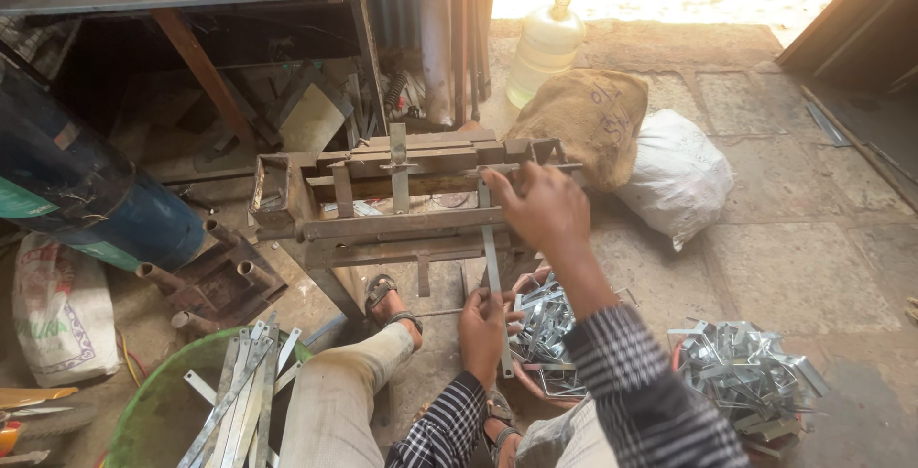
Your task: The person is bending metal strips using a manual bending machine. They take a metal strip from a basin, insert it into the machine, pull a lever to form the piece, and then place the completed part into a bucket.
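We hold a long thin metal strip (494, 277) with both hands. Our left hand (483, 329) grips its low end, fingers closed around it. Our right hand (537, 205) pinches the top end, up at the rusty metal bending machine (382, 200) on the floor. The strip stands almost straight up between them. Just beside our left hand sits a bowl (524, 380) of bent shiny pieces. More flat strips lie in a green tub (143, 411) by our knee.
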